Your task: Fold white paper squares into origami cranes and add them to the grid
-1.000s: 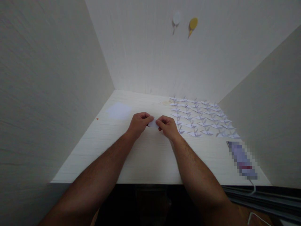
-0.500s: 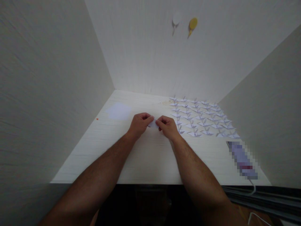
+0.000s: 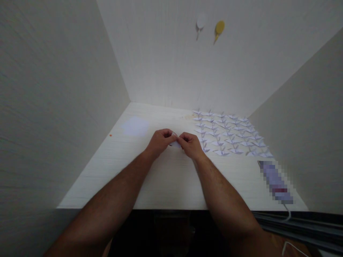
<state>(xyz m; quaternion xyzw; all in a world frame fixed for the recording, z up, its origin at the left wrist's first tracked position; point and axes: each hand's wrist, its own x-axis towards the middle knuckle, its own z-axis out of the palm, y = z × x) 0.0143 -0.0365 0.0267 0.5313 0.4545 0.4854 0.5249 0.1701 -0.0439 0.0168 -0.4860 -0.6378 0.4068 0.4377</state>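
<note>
A small piece of white paper [image 3: 175,144] is pinched between my two hands above the middle of the table. My left hand [image 3: 160,141] grips its left side with thumb and fingers. On its upper right, my right hand [image 3: 190,143] pinches the paper, and the two thumbs nearly meet. The fingers cover much of the paper, so its folds are hard to make out. Just to the right of my right hand stand rows of folded white paper cranes [image 3: 221,152].
A pale stack or sheet of paper [image 3: 135,126] lies at the back left of the white table [image 3: 171,185]. Near the left wall is a tiny orange bit [image 3: 110,135]. A blurred-out phone-like device [image 3: 276,182] with a white cable lies front right. Two hooks [image 3: 219,28] hang on the back wall.
My thumbs and fingertips have drawn closer together on the paper, and its top edge now shows lifted or folded between them. Everything else stays in place.
</note>
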